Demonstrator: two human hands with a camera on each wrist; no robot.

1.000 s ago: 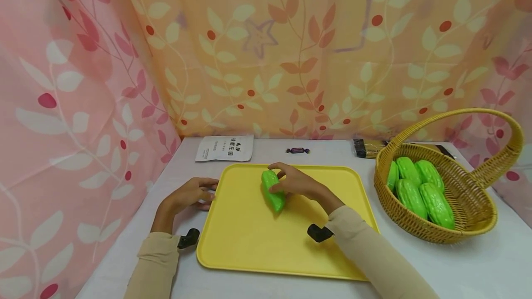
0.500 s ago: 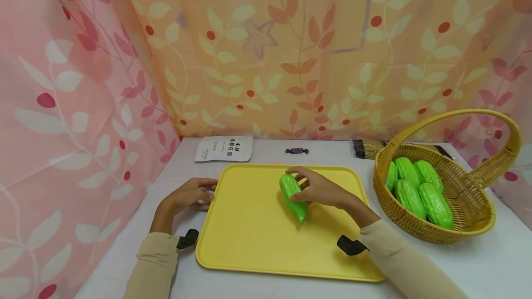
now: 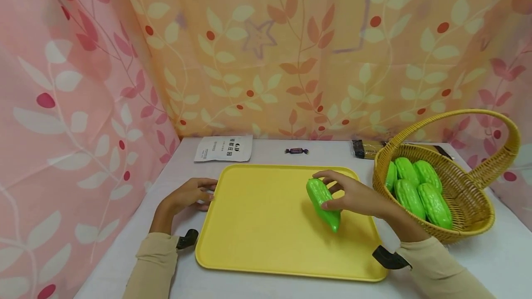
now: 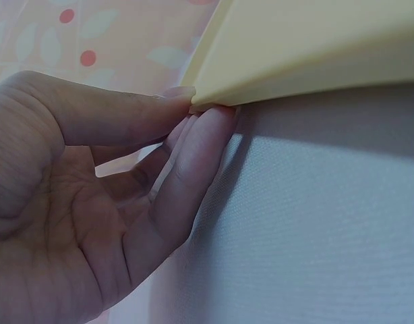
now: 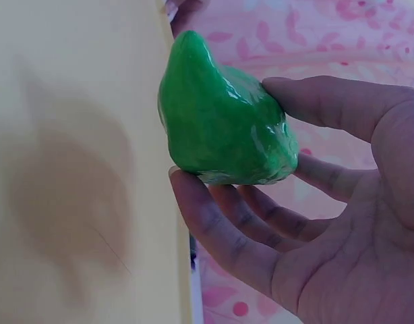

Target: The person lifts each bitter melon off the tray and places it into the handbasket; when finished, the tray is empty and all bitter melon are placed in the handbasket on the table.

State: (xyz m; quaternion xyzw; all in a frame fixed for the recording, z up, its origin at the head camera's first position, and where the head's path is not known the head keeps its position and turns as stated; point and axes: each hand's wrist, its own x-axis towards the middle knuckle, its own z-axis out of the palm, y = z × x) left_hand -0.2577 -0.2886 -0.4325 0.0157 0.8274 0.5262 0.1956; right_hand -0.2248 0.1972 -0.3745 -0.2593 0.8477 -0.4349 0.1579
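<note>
My right hand [image 3: 353, 195] holds a shiny green bitter melon [image 3: 322, 204] with a bumpy skin over the right part of the yellow tray [image 3: 257, 225]. In the right wrist view the thumb is on one side of the bitter melon [image 5: 220, 121] and the fingers are on the other. A shadow falls on the tray beneath it. At the tray's left edge, my left hand [image 3: 189, 195] pinches the rim. The left wrist view shows the thumb above the tray rim [image 4: 214, 91] and a finger below it.
A wicker basket [image 3: 478, 216] with a tall handle stands to the right of the tray, with several green bitter melons [image 3: 434, 204] inside. Behind the tray lie a white pouch [image 3: 224, 148], a purple wrapped candy [image 3: 296, 151] and a dark-and-gold packet [image 3: 370, 149].
My right hand has carried the bitter melon rightward across the tray, from near its middle toward the basket side. The left hand has stayed at the tray's left rim.
</note>
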